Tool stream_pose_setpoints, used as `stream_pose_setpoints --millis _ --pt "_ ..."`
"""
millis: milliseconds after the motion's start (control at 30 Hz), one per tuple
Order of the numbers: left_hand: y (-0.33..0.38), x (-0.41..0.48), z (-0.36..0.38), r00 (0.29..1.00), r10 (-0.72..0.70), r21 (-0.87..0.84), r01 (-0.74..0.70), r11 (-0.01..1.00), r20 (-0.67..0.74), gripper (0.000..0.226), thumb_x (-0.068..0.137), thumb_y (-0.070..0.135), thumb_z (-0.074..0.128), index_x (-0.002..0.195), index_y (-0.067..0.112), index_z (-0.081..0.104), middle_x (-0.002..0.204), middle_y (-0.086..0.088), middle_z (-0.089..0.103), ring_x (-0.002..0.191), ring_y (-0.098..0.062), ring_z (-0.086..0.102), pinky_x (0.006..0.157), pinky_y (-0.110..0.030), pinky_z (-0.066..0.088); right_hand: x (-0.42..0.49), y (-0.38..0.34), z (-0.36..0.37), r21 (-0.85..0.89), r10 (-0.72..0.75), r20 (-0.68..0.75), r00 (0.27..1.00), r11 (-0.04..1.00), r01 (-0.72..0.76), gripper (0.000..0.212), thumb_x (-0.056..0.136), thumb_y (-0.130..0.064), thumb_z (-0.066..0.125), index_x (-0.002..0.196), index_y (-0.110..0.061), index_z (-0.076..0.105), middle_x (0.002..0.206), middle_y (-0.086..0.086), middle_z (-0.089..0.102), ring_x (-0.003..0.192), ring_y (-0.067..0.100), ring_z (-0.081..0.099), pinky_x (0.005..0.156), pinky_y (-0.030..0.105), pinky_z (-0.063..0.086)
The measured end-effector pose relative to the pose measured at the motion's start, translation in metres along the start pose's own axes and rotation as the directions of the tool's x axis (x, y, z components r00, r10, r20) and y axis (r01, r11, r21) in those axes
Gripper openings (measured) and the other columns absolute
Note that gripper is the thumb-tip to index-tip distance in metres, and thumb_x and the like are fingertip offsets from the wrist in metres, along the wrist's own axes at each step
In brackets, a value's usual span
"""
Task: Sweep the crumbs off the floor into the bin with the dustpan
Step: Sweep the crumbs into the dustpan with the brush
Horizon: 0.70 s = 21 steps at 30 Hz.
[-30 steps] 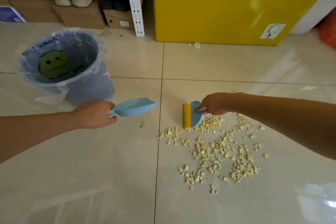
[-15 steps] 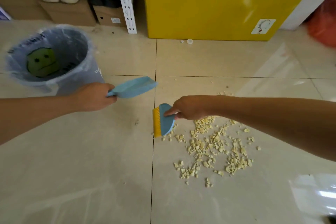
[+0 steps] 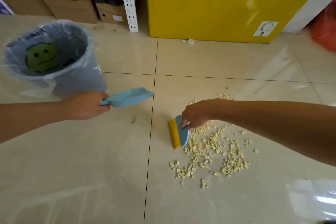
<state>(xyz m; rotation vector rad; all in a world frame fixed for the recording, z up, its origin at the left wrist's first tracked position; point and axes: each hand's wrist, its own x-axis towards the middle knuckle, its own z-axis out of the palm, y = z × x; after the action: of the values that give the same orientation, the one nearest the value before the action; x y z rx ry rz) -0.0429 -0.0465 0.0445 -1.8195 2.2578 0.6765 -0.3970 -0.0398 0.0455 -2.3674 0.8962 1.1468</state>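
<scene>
A: The beige tiled floor point(image 3: 91, 169) has the crumbs point(image 3: 214, 151) all lying on it. Is anything swept?

B: Nothing, I think. The left hand point(image 3: 85, 105) grips the blue dustpan point(image 3: 130, 96), lifted beside the lined bin point(image 3: 80, 82). The right hand point(image 3: 195, 113) holds the hand brush point(image 3: 179, 132) at the pile's edge.

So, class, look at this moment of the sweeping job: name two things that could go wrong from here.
1. The light-blue plastic dustpan, gripped by the left hand, seems raised and apart from the pale yellow crumbs; sweeping now could scatter them across the beige floor tiles.
2. A few stray crumbs lie beyond the right hand holding the blue brush with yellow bristles, so they may be missed.
</scene>
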Motion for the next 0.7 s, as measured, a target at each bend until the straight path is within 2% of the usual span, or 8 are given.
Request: stream_pose_setpoints --millis 133,200,267,333,433,533,633,700 --pt "0.009 0.007 0.002 0.999 -0.009 -0.016 0.009 1.000 -0.035 0.022 0.092 0.030 0.056 0.077 0.013 0.055 0.066 -0.005 0.062 0.063 -0.024 0.061 0.064 -0.041 0.049 -0.002 0.012 -0.001 -0.052 0.040 0.087 0.995 0.998 -0.036 0.037 0.102 -0.027 0.047 0.137 -0.027 0.058 0.135 -0.003 0.059 0.123 0.020 0.053 0.093 0.029 0.041" --pt "0.021 0.015 -0.002 0.999 0.015 -0.004 -0.015 1.000 -0.042 0.023 0.091 0.032 0.057 0.074 0.016 0.053 0.064 -0.003 0.061 0.063 -0.023 0.061 0.063 -0.039 0.049 -0.011 0.016 0.006 -0.022 0.065 0.103 0.993 0.998 -0.064 0.037 0.102 -0.026 0.048 0.136 -0.026 0.059 0.133 -0.002 0.060 0.121 0.019 0.054 0.086 0.026 0.040" --pt "0.028 0.019 -0.005 0.999 0.030 0.000 -0.030 1.000 -0.032 0.023 0.092 0.033 0.056 0.074 0.019 0.053 0.064 -0.001 0.061 0.063 -0.022 0.060 0.062 -0.037 0.047 -0.019 0.019 0.007 0.024 0.080 0.100 0.992 0.996 -0.083 0.036 0.101 -0.027 0.049 0.135 -0.025 0.060 0.131 -0.003 0.062 0.120 0.019 0.056 0.088 0.027 0.043" --pt "0.028 0.022 -0.006 0.999 0.024 -0.004 -0.024 1.000 -0.028 0.023 0.092 0.033 0.056 0.076 0.018 0.055 0.065 -0.002 0.062 0.063 -0.022 0.061 0.063 -0.038 0.048 -0.025 0.022 -0.004 0.091 0.082 0.045 0.996 0.992 -0.085 0.037 0.100 -0.029 0.050 0.135 -0.028 0.059 0.130 -0.005 0.062 0.117 0.018 0.057 0.095 0.033 0.046" --pt "0.021 0.023 -0.004 0.999 0.006 -0.029 -0.007 1.000 -0.047 0.026 0.092 0.033 0.055 0.074 0.014 0.052 0.064 -0.004 0.061 0.062 -0.025 0.062 0.063 -0.040 0.049 -0.027 0.028 -0.036 0.174 0.088 -0.106 0.991 0.982 -0.069 0.038 0.102 -0.030 0.048 0.140 -0.029 0.055 0.129 -0.008 0.060 0.112 0.017 0.058 0.094 0.032 0.045" --pt "0.013 0.022 -0.002 0.995 -0.013 -0.031 0.010 0.999 -0.102 0.028 0.091 0.035 0.053 0.073 0.014 0.050 0.061 -0.004 0.060 0.060 -0.025 0.061 0.062 -0.043 0.050 -0.006 0.041 -0.057 0.210 0.157 -0.282 0.947 0.973 -0.099 0.036 0.104 -0.029 0.041 0.135 -0.023 0.058 0.128 0.001 0.062 0.112 0.023 0.059 0.094 0.039 0.048" --pt "0.008 0.017 0.000 0.986 -0.060 -0.042 0.054 0.998 -0.154 0.030 0.091 0.034 0.052 0.072 0.013 0.047 0.059 -0.008 0.059 0.055 -0.027 0.060 0.056 -0.044 0.049 0.035 0.060 -0.058 0.231 0.299 -0.357 0.885 0.946 -0.226 0.032 0.104 -0.020 0.036 0.125 -0.012 0.060 0.120 0.010 0.062 0.106 0.030 0.060 0.079 0.036 0.049" --pt "0.007 0.008 0.000 0.983 -0.093 -0.066 0.083 0.994 -0.159 0.028 0.093 0.036 0.050 0.073 0.016 0.047 0.059 -0.007 0.060 0.054 -0.027 0.060 0.055 -0.044 0.049 0.061 0.074 -0.053 0.308 0.392 -0.403 0.827 0.909 -0.281 0.023 0.100 -0.016 0.038 0.107 -0.011 0.059 0.107 0.011 0.064 0.093 0.030 0.063 0.067 0.033 0.045"
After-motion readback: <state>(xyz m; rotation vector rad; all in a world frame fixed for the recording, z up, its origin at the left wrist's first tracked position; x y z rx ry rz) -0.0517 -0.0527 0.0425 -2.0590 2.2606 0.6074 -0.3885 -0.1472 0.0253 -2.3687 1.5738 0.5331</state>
